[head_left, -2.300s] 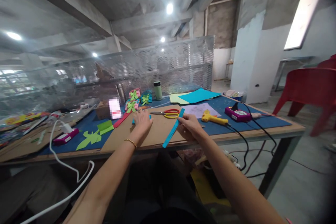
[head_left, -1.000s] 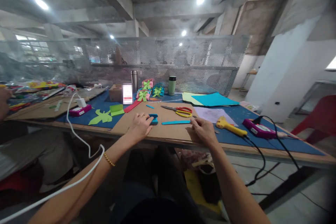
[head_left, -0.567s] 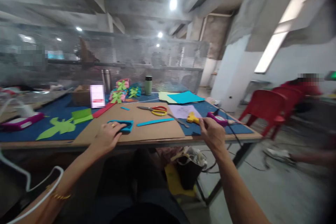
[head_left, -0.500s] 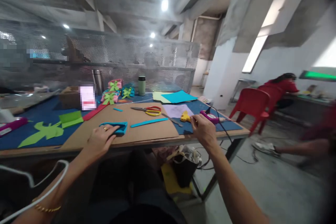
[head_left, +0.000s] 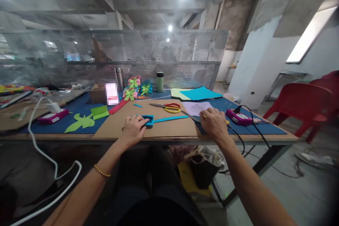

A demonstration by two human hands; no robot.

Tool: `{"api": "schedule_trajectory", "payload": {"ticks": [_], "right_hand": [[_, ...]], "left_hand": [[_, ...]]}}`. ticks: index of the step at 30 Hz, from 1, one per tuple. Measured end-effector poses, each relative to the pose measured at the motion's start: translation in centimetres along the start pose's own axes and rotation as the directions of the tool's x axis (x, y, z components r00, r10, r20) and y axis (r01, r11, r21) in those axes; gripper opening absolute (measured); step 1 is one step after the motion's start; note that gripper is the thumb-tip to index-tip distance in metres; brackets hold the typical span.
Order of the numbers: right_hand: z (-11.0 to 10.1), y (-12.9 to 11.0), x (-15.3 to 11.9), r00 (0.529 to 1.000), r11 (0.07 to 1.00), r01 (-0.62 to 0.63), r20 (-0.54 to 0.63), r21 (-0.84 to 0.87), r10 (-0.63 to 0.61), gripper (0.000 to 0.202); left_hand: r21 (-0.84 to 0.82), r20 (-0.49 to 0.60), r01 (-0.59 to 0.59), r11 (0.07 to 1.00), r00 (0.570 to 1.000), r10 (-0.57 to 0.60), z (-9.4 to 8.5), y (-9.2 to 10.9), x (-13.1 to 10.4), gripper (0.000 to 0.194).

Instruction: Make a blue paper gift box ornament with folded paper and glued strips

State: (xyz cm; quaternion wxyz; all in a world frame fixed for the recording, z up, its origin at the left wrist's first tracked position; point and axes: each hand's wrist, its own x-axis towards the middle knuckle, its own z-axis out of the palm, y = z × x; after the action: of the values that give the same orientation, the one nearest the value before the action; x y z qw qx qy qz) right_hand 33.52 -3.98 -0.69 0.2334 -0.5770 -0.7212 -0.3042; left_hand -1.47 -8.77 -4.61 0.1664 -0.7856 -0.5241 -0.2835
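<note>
My left hand [head_left: 134,128] is closed round a small open blue paper box [head_left: 149,120] and holds it on the brown cardboard sheet [head_left: 169,130]. A flat blue strip [head_left: 171,119] lies just right of the box, its near end close to it. My right hand [head_left: 213,122] is closed over a yellow hot glue gun [head_left: 227,122], which is mostly hidden beneath the hand. Scissors with red and yellow handles [head_left: 172,107] rest on the cardboard. Left of my right hand is a thin metal blade or knife [head_left: 191,116], partly covered.
Purple paper [head_left: 196,107], blue sheets [head_left: 202,93], a green bottle [head_left: 160,82], a steel flask [head_left: 119,78] and flower-trimmed boxes [head_left: 130,93] stand or lie farther back. Purple power units [head_left: 239,117] with cables sit on both sides. Green paper leaves [head_left: 81,123] lie left.
The view has swung left. My right hand has closed over the glue gun and brought it nearer the cardboard. My left hand has brought the blue box beside the strip.
</note>
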Motion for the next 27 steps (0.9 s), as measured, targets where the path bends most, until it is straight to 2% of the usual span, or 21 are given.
{"api": "schedule_trajectory", "payload": {"ticks": [3,6,13,17,22,27], "right_hand": [[-0.5,2.3,-0.3,0.998,0.985,-0.061,0.023,-0.160,0.066,0.029],[-0.5,3.5,-0.4,0.993,0.971,-0.064,0.079,-0.231,0.084,0.030],[0.7,4.0,0.3,0.973,0.971,-0.050,0.206,-0.236,0.100,0.028],[1.0,4.1,0.7,0.968,0.968,-0.041,0.231,-0.248,0.100,0.031],[1.1,4.6,0.7,0.967,0.968,-0.030,0.239,-0.250,0.092,0.029],[1.0,5.0,0.4,0.964,0.967,-0.023,0.251,-0.254,0.089,0.027]], "left_hand": [[-0.025,0.010,0.019,1.000,1.000,-0.018,-0.1,0.0,-0.7,0.035],[-0.056,0.006,0.028,0.998,1.000,-0.027,0.2,0.1,-1.0,0.034],[-0.116,-0.019,0.069,0.991,0.997,-0.071,0.4,1.0,-1.0,0.028],[-0.118,0.020,0.101,0.988,0.995,-0.099,0.1,1.5,-0.8,0.014],[-0.136,0.040,0.130,0.982,0.991,-0.126,-0.3,1.5,-0.5,0.013],[-0.184,0.069,0.110,0.977,0.993,-0.099,-1.1,2.0,-1.1,0.012]]}}
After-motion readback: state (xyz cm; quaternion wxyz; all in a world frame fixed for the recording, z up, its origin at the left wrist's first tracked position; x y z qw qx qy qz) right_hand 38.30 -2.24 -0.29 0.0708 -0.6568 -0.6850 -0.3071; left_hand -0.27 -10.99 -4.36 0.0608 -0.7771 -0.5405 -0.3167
